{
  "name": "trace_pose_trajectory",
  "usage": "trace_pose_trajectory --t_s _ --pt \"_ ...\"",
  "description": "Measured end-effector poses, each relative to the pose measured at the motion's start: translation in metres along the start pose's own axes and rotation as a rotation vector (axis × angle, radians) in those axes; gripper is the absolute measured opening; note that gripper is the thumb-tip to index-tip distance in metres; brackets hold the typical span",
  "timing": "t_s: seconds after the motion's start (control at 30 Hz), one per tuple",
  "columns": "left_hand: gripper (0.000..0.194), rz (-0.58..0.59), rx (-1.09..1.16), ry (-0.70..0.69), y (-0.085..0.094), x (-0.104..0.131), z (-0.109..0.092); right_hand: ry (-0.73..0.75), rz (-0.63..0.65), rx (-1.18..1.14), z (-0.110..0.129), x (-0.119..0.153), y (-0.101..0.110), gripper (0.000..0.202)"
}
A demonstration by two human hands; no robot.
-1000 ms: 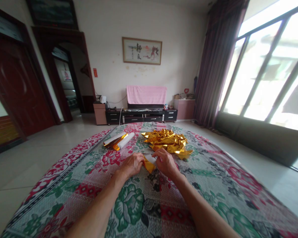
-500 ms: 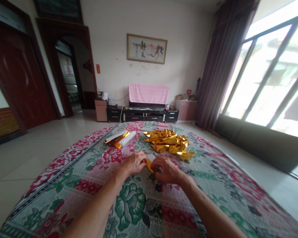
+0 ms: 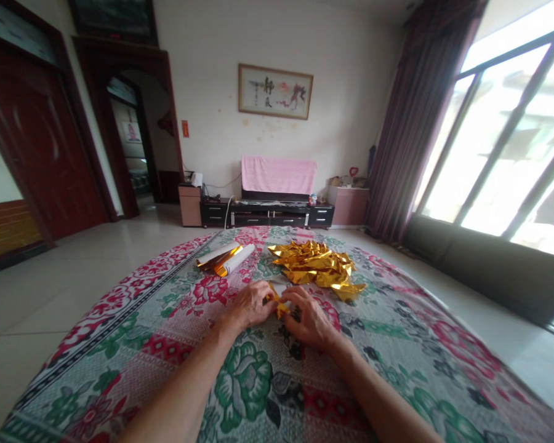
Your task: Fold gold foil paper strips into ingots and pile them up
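Observation:
Between my two hands is a small piece of gold foil paper (image 3: 281, 309), its lower end crumpled and its white back partly showing. My left hand (image 3: 255, 304) pinches its left side with bent fingers. On the other side my right hand (image 3: 307, 317) grips it, fingers curled. Both hands are low over the flowered tablecloth (image 3: 244, 381) and hide much of the paper. Beyond them to the right lies a heap of folded gold foil pieces (image 3: 316, 264). Past my left hand rests a curled stack of gold paper sheets (image 3: 226, 258), white side outward.
The round table's edge curves away on both sides. Across the floor stands a black TV cabinet (image 3: 268, 216) with a pink cloth (image 3: 279, 174) over the screen. A purple curtain (image 3: 410, 123) and large windows are on the right, a dark red door (image 3: 41, 141) on the left.
The gold foil paper between my hands was a smooth, straight strip and is now bunched up at its lower end. My right fingers have shifted slightly. The heap and stack look the same.

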State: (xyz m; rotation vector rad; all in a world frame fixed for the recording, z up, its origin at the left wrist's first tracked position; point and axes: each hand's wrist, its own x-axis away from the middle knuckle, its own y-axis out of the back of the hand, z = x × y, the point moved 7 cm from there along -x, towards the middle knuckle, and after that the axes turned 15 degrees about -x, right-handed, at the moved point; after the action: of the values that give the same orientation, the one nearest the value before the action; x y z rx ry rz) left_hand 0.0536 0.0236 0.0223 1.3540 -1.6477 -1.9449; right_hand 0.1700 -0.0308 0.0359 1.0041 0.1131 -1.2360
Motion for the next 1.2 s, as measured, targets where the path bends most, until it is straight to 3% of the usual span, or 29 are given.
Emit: trace_pose_trajectory --t_s 0.1,0.17,0.47,0.9,1.2 --pt "0.010 0.006 -0.024 0.006 0.000 0.000 -0.001 -0.116 -0.180 0.113 -0.016 0.005 0.019 0.029" --pt "0.010 0.002 -0.034 0.012 0.001 0.000 -0.002 -0.195 -0.235 0.185 -0.025 0.008 0.025 0.023" --pt "0.019 0.010 -0.045 0.031 0.002 -0.001 -0.005 -0.095 -0.058 0.114 -0.008 0.001 0.003 0.019" --pt "0.025 0.049 -0.003 0.062 -0.001 -0.001 -0.001 -0.076 0.050 0.065 -0.003 0.004 0.000 0.021" --pt "0.014 0.221 0.145 -0.117 -0.004 0.000 -0.001 -0.013 0.134 0.057 -0.002 0.001 -0.001 0.015"
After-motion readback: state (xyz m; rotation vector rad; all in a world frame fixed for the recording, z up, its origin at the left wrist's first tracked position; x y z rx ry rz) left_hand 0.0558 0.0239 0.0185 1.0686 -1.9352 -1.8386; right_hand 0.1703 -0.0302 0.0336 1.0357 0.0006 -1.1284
